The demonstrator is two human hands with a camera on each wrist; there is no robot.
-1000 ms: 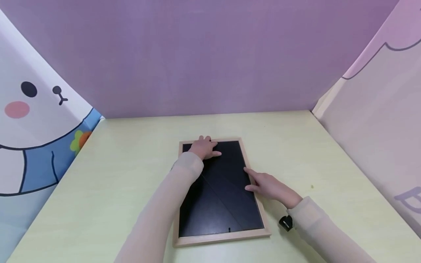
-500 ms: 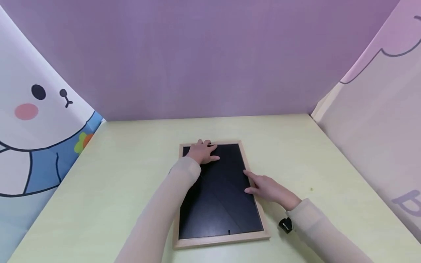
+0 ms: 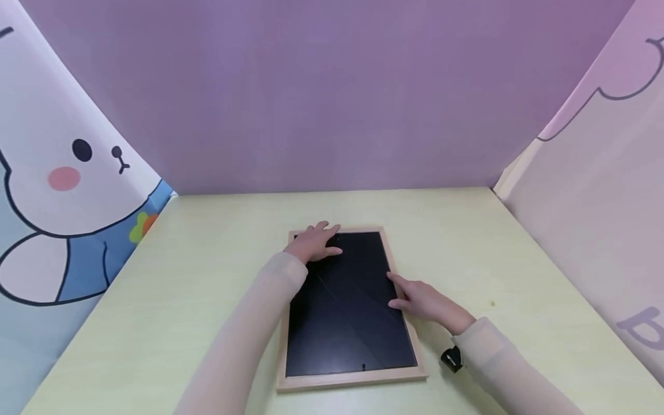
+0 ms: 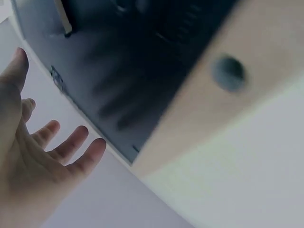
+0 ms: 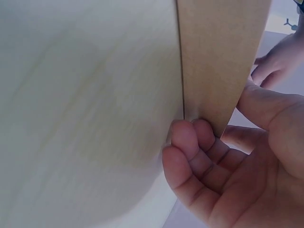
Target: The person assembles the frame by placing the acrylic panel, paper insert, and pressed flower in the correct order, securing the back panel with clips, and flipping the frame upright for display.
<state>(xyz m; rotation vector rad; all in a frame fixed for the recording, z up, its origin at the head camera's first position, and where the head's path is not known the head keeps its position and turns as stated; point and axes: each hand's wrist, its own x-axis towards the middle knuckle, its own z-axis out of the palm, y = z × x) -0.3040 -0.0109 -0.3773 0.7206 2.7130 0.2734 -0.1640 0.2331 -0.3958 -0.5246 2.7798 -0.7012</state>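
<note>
A picture frame with a pale wooden rim (image 3: 353, 378) lies flat on the table, its black backing (image 3: 347, 328) upward. My left hand (image 3: 313, 243) is over its far left corner with the fingers spread. The left wrist view shows those fingers straight and a little apart from the backing, near a small metal clip (image 4: 56, 78) at the edge. My right hand (image 3: 425, 300) holds the right rim about halfway along. Curled fingers (image 5: 185, 142) touch the rim's outer side, while thumb and index finger reach over its top.
The pale yellow tabletop (image 3: 218, 242) extends around the frame. Behind it rises a purple wall (image 3: 332, 98). Printed panels stand at left (image 3: 88, 207) and right (image 3: 586, 230). A small black device (image 3: 451, 358) sits at my right wrist.
My left hand has slid slightly left and its fingers have spread more. The right hand keeps its place on the rim. The head view has tilted up slightly.
</note>
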